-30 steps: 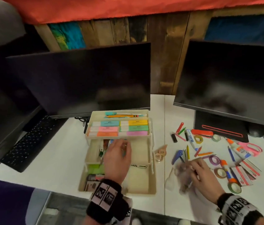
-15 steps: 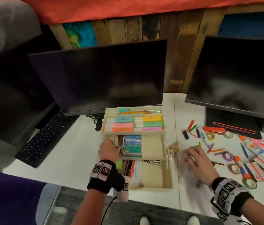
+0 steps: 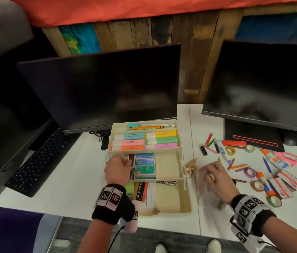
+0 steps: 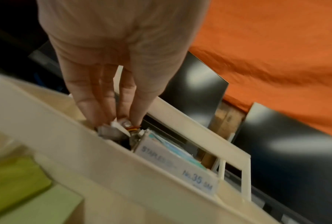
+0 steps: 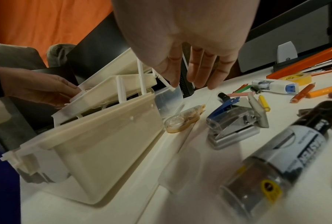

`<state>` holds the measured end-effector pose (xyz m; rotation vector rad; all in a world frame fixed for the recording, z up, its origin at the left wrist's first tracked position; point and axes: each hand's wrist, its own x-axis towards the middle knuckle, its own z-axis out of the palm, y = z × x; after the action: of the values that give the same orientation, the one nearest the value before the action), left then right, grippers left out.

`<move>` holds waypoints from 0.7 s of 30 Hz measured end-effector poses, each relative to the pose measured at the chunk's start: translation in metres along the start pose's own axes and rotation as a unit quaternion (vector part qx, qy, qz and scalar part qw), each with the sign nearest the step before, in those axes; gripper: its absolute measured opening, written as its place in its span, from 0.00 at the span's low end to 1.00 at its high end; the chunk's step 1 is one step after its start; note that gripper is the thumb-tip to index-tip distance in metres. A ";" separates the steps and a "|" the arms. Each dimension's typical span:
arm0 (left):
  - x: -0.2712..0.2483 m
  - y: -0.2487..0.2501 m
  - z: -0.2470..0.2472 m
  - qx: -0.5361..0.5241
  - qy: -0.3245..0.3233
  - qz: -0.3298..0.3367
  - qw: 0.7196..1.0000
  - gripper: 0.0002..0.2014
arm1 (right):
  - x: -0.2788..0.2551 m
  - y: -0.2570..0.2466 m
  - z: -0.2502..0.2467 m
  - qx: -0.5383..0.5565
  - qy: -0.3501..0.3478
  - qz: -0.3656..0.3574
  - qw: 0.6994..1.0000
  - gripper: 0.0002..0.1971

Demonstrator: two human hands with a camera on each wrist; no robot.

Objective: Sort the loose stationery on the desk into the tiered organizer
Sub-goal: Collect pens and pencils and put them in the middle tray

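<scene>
Organizer: the cream tiered organizer sits at the centre of the head view, below the middle monitor, with its 3 tiers stepped open.
Top tier: coloured highlighters lie in 2 columns, with pencils and pens in the strip behind them.
Middle tier: staple boxes lie left of centre; the right part of this tray is bare.
Bottom tier: a coin envelope pack and lined paper, lower centre of the head view.
My left hand: my left hand is at the left end of the middle tier, fingers pointing down into the slot beside the staple boxes. My fingertips close on small metal pieces there; blur keeps me from telling what they are.
My right hand: my right hand hovers over the desk, right of the organizer, fingers spread and loosely bent, holding nothing.
Below my right hand: a blue hole punch, a tape dispenser and a clear plastic case lie on the desk.
Loose stationery: at the right of the head view, crayons, tape rolls, glue sticks, an orange stapler, pink scissors and a correction tape lie scattered.
Left of frame: a dark keyboard lies on the desk.
</scene>
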<state>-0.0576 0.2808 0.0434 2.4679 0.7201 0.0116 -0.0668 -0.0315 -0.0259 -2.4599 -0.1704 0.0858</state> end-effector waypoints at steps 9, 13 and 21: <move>-0.012 0.009 -0.009 0.083 0.013 0.000 0.996 0.10 | 0.012 0.047 -0.029 -0.041 -0.044 0.029 0.998 0.08; -0.049 0.047 -0.025 0.126 0.093 0.047 0.987 0.12 | 0.049 0.064 -0.044 -0.101 -0.051 0.082 0.990 0.08; -0.101 0.155 0.055 0.073 0.003 0.230 0.970 0.12 | 0.131 0.067 -0.037 -0.280 -0.124 0.037 0.951 0.21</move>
<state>-0.0589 0.0945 0.0921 2.7221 0.1393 0.1444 0.0735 -0.0872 -0.0416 -3.0172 -0.2357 0.4340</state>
